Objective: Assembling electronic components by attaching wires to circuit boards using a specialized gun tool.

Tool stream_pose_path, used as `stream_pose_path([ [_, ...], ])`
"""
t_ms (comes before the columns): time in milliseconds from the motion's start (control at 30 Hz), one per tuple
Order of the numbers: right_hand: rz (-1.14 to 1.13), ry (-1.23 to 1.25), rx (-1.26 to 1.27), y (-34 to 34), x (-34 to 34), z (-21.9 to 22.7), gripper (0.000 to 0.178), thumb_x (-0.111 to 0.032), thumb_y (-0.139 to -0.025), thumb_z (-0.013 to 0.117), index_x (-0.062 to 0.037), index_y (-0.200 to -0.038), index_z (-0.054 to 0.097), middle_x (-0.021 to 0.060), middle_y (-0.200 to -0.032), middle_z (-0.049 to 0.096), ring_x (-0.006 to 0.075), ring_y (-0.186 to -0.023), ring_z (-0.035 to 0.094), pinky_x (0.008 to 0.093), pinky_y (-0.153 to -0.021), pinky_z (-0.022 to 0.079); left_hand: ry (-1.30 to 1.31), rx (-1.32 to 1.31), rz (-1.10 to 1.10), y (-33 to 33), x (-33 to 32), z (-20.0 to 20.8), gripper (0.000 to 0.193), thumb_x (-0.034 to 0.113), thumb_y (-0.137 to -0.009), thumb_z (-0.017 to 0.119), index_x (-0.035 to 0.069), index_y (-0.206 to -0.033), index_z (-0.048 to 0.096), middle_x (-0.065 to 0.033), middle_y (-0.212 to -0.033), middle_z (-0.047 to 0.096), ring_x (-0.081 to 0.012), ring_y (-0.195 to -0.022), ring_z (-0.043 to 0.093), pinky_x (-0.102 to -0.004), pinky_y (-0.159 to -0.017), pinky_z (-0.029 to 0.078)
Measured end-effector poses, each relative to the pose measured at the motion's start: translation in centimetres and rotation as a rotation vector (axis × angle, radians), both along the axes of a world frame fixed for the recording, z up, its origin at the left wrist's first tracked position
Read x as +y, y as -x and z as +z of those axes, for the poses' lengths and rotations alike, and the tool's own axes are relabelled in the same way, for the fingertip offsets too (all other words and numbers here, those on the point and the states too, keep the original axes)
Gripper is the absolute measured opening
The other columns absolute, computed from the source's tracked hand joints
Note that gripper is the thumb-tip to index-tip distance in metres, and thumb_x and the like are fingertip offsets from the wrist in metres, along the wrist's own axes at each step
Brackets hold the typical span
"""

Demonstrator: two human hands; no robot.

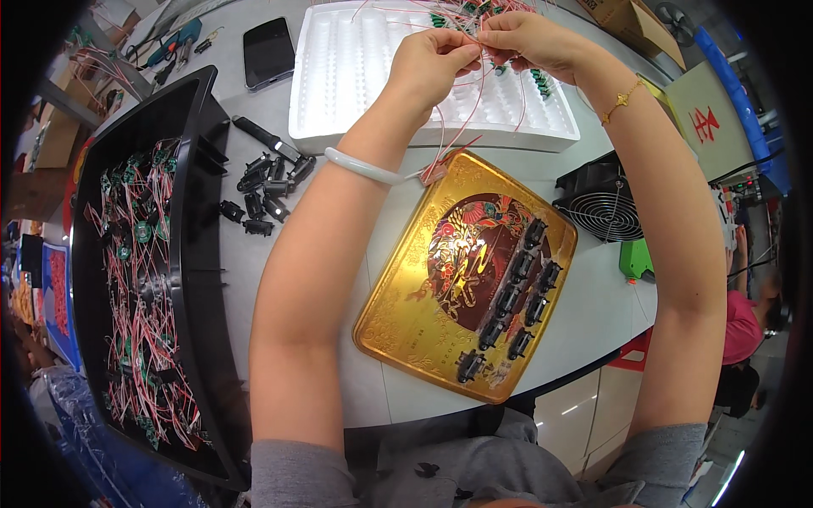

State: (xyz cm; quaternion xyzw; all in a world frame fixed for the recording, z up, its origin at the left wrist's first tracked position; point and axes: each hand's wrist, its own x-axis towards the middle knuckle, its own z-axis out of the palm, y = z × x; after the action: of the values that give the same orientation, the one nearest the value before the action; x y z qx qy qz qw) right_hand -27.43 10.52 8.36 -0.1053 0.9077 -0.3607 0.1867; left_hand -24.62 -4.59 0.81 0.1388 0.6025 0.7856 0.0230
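Note:
Over the far part of a white foam tray, my left hand and my right hand are close together, fingertips pinched. Both grip thin red wires, whose ends trail down toward me. A small pinkish piece hangs on wires by the top corner of a gold tin. Behind and under my right hand lie green circuit boards with tangled red wires. Small black housings stand in rows on the tin's patterned lid. What exactly is between the fingertips is too small to make out.
A black bin full of wired green boards stands at left. Loose black housings and a black tool lie beside it. A phone is farther back. A small black fan and a green object sit at right.

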Motion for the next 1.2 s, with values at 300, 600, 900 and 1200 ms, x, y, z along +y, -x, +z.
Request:
stream_pose_path([
  [300,0.159,-0.211,0.149,-0.2,-0.7,-0.6,0.023,-0.029,-0.087,0.049,-0.0112,-0.073,0.052,-0.0046,-0.064,0.05,0.0044,-0.06,0.045,0.021,-0.054,0.034,-0.194,-0.022,-0.017,1.7,-1.6,-0.4,0.01,0.01,-0.082,0.055,0.001,-0.086,0.057,-0.0055,-0.077,0.059,-0.013,-0.069,0.058,-0.0249,-0.07,0.05],
  [600,-0.416,0.299,-0.008,2.4,2.7,-0.8,0.02,-0.021,-0.086,0.051,-0.0025,-0.088,0.057,0.0045,-0.077,0.062,0.0068,-0.066,0.059,0.0188,-0.059,0.05,-0.311,-0.119,-0.61,2.2,-9.7,2.0,0.012,0.017,-0.081,0.049,0.006,-0.085,0.052,-0.0044,-0.076,0.057,-0.015,-0.069,0.057,-0.0302,-0.067,0.047],
  [900,0.146,-0.243,0.134,-5.6,-3.8,-0.1,0.034,-0.008,-0.071,0.054,0.0009,-0.104,0.053,0.0091,-0.088,0.06,0.0148,-0.072,0.059,0.028,-0.061,0.049,0.52,-0.129,0.189,0.9,-9.2,2.3,0.012,0.016,-0.073,0.051,0.005,-0.077,0.055,-0.0029,-0.073,0.055,-0.0099,-0.054,0.051,-0.0238,-0.058,0.048],
  [1200,0.262,-0.278,0.205,-10.0,-5.8,-2.4,0.016,-0.006,-0.066,0.064,-0.001,-0.08,0.063,0.0085,-0.072,0.062,0.0168,-0.065,0.06,0.0275,-0.063,0.047,0.685,-0.168,0.28,0.0,-10.7,4.1,0.015,0.016,-0.071,0.049,0.002,-0.074,0.054,-0.0049,-0.069,0.055,-0.012,-0.052,0.053,-0.0247,-0.053,0.046],
])
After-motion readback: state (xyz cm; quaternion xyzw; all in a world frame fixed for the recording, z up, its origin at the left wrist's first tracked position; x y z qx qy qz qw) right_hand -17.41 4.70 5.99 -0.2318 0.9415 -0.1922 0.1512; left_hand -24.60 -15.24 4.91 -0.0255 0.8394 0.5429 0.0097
